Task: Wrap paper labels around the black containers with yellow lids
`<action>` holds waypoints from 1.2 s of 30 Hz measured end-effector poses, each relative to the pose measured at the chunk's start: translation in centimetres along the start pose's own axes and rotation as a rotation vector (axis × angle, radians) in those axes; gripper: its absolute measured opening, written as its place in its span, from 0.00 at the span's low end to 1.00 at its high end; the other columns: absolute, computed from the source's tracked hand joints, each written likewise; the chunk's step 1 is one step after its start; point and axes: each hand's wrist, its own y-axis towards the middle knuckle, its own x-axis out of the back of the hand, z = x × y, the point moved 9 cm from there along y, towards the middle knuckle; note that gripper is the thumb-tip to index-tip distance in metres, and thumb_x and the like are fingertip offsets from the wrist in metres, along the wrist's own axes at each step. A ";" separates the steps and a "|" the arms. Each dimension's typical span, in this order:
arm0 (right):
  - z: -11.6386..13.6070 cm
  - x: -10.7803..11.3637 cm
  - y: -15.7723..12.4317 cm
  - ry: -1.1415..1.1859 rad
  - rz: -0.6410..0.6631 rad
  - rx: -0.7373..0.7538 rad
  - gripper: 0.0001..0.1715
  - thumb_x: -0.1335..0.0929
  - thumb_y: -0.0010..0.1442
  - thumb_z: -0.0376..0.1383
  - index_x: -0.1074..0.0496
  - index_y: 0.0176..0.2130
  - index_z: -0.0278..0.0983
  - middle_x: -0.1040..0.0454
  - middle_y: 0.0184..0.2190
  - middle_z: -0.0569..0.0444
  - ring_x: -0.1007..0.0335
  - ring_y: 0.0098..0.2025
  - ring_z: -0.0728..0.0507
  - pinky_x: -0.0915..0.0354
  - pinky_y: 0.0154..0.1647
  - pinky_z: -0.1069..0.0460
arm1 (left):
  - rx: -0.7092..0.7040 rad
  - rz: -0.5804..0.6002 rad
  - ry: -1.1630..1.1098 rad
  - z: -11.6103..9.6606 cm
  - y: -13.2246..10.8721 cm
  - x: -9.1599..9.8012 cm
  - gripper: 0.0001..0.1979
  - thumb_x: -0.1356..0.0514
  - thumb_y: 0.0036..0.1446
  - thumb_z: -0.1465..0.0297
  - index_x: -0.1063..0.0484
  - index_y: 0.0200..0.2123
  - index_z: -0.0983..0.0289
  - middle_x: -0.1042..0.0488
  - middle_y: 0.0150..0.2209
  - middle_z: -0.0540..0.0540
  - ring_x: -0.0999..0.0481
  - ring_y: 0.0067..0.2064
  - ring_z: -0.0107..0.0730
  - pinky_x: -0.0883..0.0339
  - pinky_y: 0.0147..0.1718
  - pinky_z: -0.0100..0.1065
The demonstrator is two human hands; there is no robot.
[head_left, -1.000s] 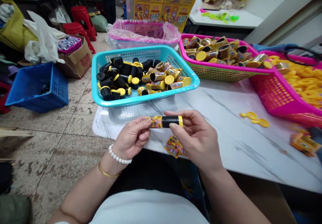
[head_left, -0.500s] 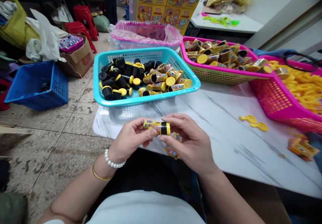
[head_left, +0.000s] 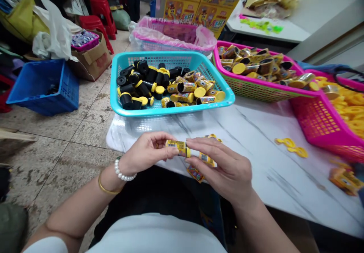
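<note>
My left hand [head_left: 149,150] is closed round a small capped tube [head_left: 178,148] with a printed yellow label, holding it level over the table's near edge. My right hand [head_left: 223,165] has its fingertips and thumb on either side of the tube's right end, with the palm off it. Several flat printed label sleeves [head_left: 196,174] lie under and beside my right hand, partly hidden by it. Just beyond is a turquoise basket [head_left: 170,112]. Black tubes with yellow caps [head_left: 142,88] fill its left side, labelled tubes [head_left: 184,96] its right.
A pink basket [head_left: 264,88] of labelled tubes stands at the back right, beside another pink basket [head_left: 313,124] of yellow parts. Loose yellow ring-shaped pieces [head_left: 292,146] lie on the marble-patterned table [head_left: 250,139]. On the floor at left is a blue crate [head_left: 42,101].
The label now covers the black band that showed near the tube's right end. My right hand has shifted slightly right and down. The view has turned a little left.
</note>
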 end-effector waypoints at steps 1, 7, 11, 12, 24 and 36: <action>-0.1 0.0 0.0 -0.008 -0.015 0.000 0.21 0.25 0.57 0.27 0.22 0.50 0.41 0.16 0.42 0.50 0.18 0.43 0.43 0.23 0.48 0.50 | -0.044 -0.016 -0.002 -0.2 0.1 -0.1 0.20 0.28 0.50 0.59 0.23 0.39 0.68 0.24 0.29 0.52 0.29 0.30 0.26 0.35 0.30 0.28; -3.1 -1.1 -1.1 0.172 0.019 -0.314 0.14 0.23 0.55 0.32 0.19 0.43 0.40 0.15 0.37 0.52 0.18 0.35 0.45 0.21 0.39 0.51 | -0.164 -0.072 0.229 -0.1 0.2 -0.5 0.13 0.33 0.56 0.62 0.21 0.40 0.67 0.22 0.32 0.54 0.27 0.33 0.29 0.35 0.31 0.28; -5.9 -2.7 -2.8 0.482 0.050 -0.705 0.13 0.22 0.53 0.40 0.19 0.38 0.37 0.16 0.32 0.51 0.18 0.31 0.44 0.21 0.33 0.51 | -0.264 -0.058 0.394 -1.0 0.0 -0.5 0.11 0.34 0.57 0.64 0.22 0.40 0.65 0.21 0.34 0.54 0.26 0.35 0.31 0.34 0.33 0.29; -6.3 -3.1 -3.0 0.544 0.064 -0.772 0.15 0.21 0.51 0.42 0.20 0.37 0.37 0.16 0.30 0.52 0.18 0.29 0.44 0.21 0.32 0.52 | -0.285 -0.059 0.404 -1.2 0.0 -0.4 0.11 0.34 0.56 0.65 0.22 0.39 0.65 0.22 0.34 0.54 0.26 0.34 0.30 0.34 0.33 0.29; -5.1 -3.4 0.0 0.811 0.096 -0.600 0.09 0.21 0.52 0.37 0.17 0.37 0.44 0.26 0.41 0.53 0.21 0.33 0.47 0.20 0.30 0.51 | 0.090 0.234 -0.311 1.4 1.0 -2.2 0.30 0.33 0.48 0.42 0.32 0.36 0.64 0.26 0.22 0.47 0.34 0.15 0.20 0.43 0.12 0.21; -1.5 -2.1 2.7 0.419 0.069 -0.211 0.14 0.24 0.55 0.27 0.16 0.39 0.46 0.28 0.34 0.55 0.25 0.31 0.49 0.23 0.27 0.55 | 0.123 0.088 -0.487 1.8 1.4 -1.9 0.28 0.31 0.46 0.45 0.33 0.31 0.64 0.27 0.18 0.47 0.36 0.12 0.19 0.45 0.09 0.20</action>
